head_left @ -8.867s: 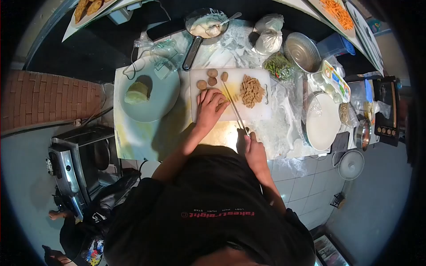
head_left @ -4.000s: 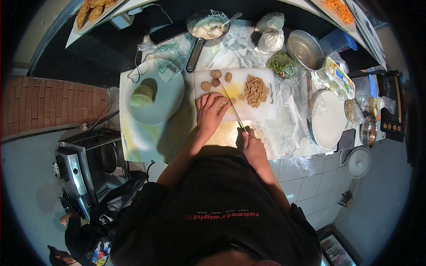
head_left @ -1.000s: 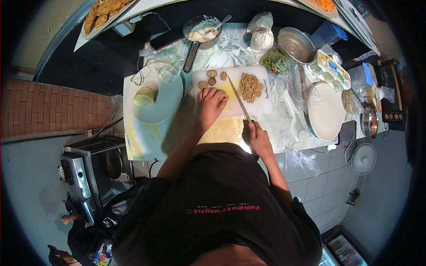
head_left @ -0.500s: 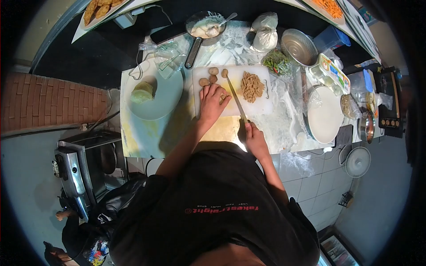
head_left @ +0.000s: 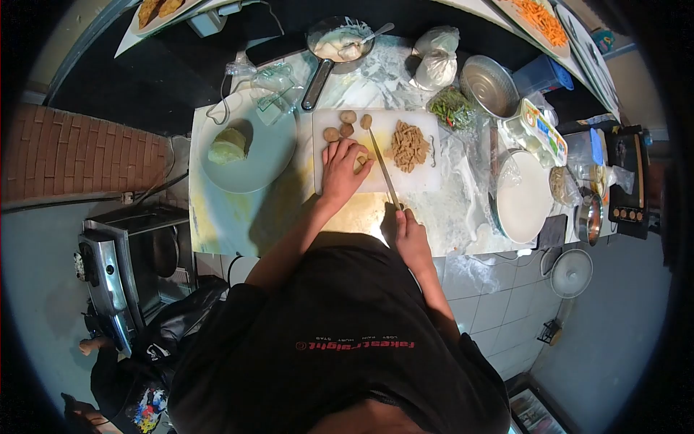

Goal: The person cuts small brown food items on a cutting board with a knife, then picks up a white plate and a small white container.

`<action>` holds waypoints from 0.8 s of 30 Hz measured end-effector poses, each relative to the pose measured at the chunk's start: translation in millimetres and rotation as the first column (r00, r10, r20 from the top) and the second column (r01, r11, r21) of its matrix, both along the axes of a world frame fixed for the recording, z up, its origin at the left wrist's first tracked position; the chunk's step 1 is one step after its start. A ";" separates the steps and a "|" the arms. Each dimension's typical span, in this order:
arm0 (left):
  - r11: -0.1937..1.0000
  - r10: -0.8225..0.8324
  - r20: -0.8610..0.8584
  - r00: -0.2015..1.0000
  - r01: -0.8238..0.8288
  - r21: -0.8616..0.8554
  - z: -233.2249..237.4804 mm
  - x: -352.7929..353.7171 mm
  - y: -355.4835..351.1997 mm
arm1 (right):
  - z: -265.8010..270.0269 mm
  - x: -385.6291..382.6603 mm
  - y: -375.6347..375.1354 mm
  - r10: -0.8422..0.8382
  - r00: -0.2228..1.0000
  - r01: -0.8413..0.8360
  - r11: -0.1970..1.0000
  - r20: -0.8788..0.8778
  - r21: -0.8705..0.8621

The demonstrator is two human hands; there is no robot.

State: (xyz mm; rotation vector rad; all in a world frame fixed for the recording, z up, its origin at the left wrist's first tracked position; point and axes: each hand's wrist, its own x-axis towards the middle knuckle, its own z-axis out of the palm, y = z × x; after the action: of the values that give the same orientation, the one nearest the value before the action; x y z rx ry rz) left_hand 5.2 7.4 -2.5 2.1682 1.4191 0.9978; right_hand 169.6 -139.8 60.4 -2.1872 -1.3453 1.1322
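A white cutting board [head_left: 423, 178] lies on the marble-patterned table. My right hand [head_left: 410, 233] is closed round the handle of a knife [head_left: 383, 168], whose blade points away across the board. My left hand [head_left: 343, 171] rests on the board left of the blade, its fingers curled on a small light-brown piece [head_left: 362, 160]. Beyond that hand sit several round brown balls [head_left: 348, 116], and one more piece [head_left: 366, 121] lies by the knife's tip. A pile of brown strips [head_left: 409, 146] is on the board's right half.
Left stands a large plate [head_left: 249, 177] with cabbage [head_left: 228, 145]. Behind are a pan [head_left: 318, 85] of batter and white bags [head_left: 437, 69]. To the right are bagged greens [head_left: 451, 107], a metal bowl [head_left: 489, 85], a white dish [head_left: 523, 199] and an egg carton [head_left: 533, 133]. Another person's arm [head_left: 103, 344] shows lower left.
The view has shifted slightly. My right hand and the knife have moved a little toward me and left. My left hand has stayed nearly in place on the board.
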 end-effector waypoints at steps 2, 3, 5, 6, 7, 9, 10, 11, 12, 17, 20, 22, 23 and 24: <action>1.000 -0.006 -0.004 1.000 0.006 -0.007 -0.6 0.5 -0.2 | -0.2 -0.5 0.9 0.012 0.999 -0.012 1.000 0.049 0.000; 1.000 -0.004 -0.007 1.000 0.004 -0.004 -0.4 0.7 0.1 | -1.1 -0.6 0.8 0.010 0.999 -0.010 1.000 0.048 -0.001; 1.000 -0.003 -0.011 1.000 0.003 -0.001 -0.3 0.7 0.4 | -3.3 -1.1 1.3 0.018 0.998 -0.018 1.000 0.064 -0.007; 1.000 -0.002 -0.006 1.000 0.002 -0.003 0.1 0.9 0.1 | -3.0 -1.8 1.5 0.017 0.998 -0.016 1.000 0.064 -0.005; 1.000 -0.001 0.000 1.000 0.001 -0.004 0.3 1.1 0.0 | -2.2 -2.7 1.2 0.009 0.997 -0.009 1.000 0.073 0.000; 1.000 -0.001 -0.002 1.000 0.001 0.000 1.1 1.7 -0.4 | 1.3 -4.1 2.4 -0.001 0.997 0.001 1.000 0.080 0.010; 1.000 0.001 -0.003 1.000 -0.001 -0.001 0.9 1.7 -0.4 | 5.0 -4.9 2.9 0.003 0.997 -0.003 1.000 0.076 -0.002; 1.000 -0.002 -0.005 1.000 0.002 0.001 0.4 1.7 0.3 | 6.6 -5.6 3.7 0.008 0.997 -0.007 1.000 0.072 -0.015; 1.000 0.003 -0.004 1.000 -0.003 -0.005 -0.6 1.8 0.5 | 5.5 -6.4 4.6 0.005 0.998 -0.004 1.000 0.070 -0.015; 0.999 0.007 -0.007 1.000 -0.008 -0.035 -0.9 2.6 -0.1 | 2.3 -13.1 5.4 0.089 0.982 -0.078 0.994 0.166 -0.073; 1.000 0.000 0.002 1.000 0.000 -0.026 -1.1 1.9 0.6 | -2.8 -9.3 6.2 0.094 0.984 -0.087 0.995 0.152 -0.050; 1.000 -0.011 -0.006 1.000 0.011 -0.013 -1.1 1.4 1.0 | -4.5 -6.5 8.3 0.084 0.987 -0.079 0.996 0.140 -0.043; 1.000 -0.013 -0.005 1.000 0.013 -0.012 -0.8 1.3 0.9 | -4.9 -5.8 8.6 0.073 0.989 -0.070 0.997 0.127 -0.034; 1.000 -0.016 -0.008 1.000 0.016 -0.006 -0.2 1.1 0.9 | -5.8 -5.7 8.6 0.071 0.989 -0.068 0.997 0.128 -0.031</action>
State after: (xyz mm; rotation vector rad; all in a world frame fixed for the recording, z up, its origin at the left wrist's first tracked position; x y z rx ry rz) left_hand 6.3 8.2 -2.7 2.1784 1.4039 0.9791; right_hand 164.0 -131.3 54.7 -2.2839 -1.4784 1.0546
